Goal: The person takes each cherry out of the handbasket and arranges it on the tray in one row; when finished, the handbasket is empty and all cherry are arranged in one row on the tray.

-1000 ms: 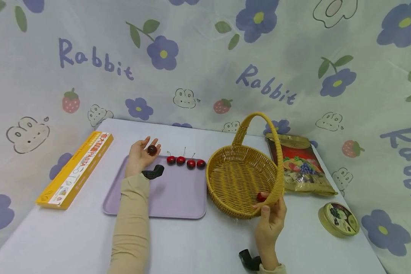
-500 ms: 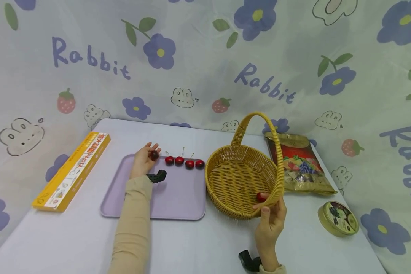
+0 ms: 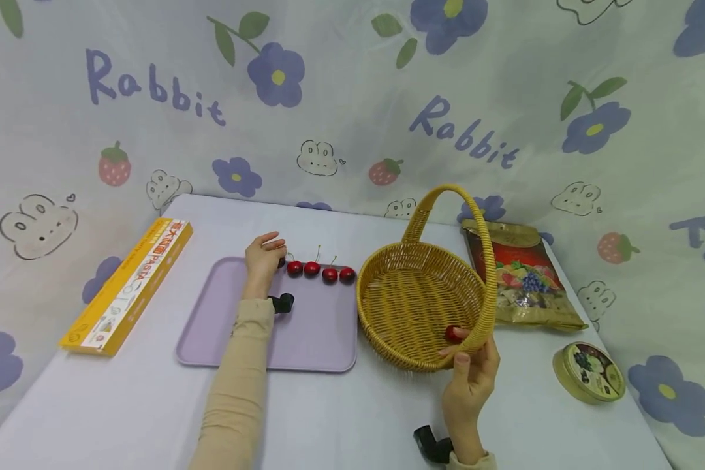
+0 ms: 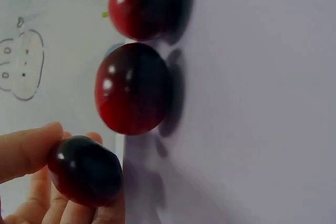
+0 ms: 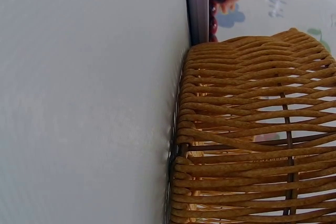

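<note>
At the far edge of the lilac tray (image 3: 217, 326), my left hand (image 3: 264, 258) pinches a dark red cherry (image 4: 85, 171) between thumb and fingers. Just right of it, several red cherries (image 3: 312, 268) with thin stems lie in a row along that edge. My right hand (image 3: 472, 382) grips the near right rim of a yellow wicker basket (image 3: 417, 307), by the foot of its handle. Inside the basket, a red cherry (image 3: 454, 333) shows against the right fingertips; whether they hold it is unclear. The right wrist view is filled by the basket's woven side (image 5: 252, 114).
A yellow pasta box (image 3: 129, 287) lies left of the tray. Behind the basket on the right is a gold and red fruit bag (image 3: 519, 274), with a round gold tin (image 3: 589, 372) nearer the front. A printed cloth (image 3: 341, 98) hangs behind the white table.
The left hand has moved right with its cherry, toward the row, and turned from palm up to back up. The right hand keeps its grip on the basket.
</note>
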Motion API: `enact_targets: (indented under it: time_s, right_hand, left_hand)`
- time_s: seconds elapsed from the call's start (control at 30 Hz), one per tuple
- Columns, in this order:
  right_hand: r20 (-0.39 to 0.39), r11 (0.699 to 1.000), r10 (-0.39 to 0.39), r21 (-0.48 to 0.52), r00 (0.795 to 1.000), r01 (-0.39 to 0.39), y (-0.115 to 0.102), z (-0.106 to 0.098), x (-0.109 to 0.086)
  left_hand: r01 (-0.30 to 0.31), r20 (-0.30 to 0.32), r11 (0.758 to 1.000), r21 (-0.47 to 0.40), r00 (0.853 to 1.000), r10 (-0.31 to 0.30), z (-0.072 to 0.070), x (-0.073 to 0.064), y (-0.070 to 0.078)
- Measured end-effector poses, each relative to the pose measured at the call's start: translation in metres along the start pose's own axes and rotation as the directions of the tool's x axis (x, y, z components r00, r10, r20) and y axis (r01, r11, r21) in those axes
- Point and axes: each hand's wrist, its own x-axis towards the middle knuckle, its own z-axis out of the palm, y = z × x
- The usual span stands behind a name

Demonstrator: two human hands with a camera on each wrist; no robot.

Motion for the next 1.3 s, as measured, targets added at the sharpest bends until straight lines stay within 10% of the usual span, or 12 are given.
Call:
enact_targets:
  time_s: [0.53,0.9,1.03,1.17,1.3]
  right_hand:
    - [0.000,1.000,-0.007,0.023,1.000,0.007,0.000,-0.002,-0.003]
    - [0.009,1.000,-0.026,0.013,1.000,0.026,0.004,0.000,0.002]
    - [0.003,0.999,-0.039,0.021,0.999,0.039,0.004,-0.001,0.002]
    - [0.006,0.999,-0.038,0.033,0.999,0.038,0.005,-0.001,0.002]
    - [0.008,0.999,-0.037,0.031,0.999,0.036,0.005,0.000,0.003]
  left_hand:
    - [-0.115,0.003,0.966,0.233,0.993,0.118,0.011,-0.005,-0.005]
    - [-0.089,-0.005,0.955,0.283,0.995,0.095,0.012,-0.022,0.039]
    - [-0.081,0.151,0.991,0.107,0.986,0.064,0.027,-0.036,0.061]
    - [0.014,0.417,0.977,-0.212,0.905,0.078,0.051,-0.052,0.078]
    - [0.221,0.683,0.913,-0.342,0.726,0.080,0.086,-0.067,0.077]
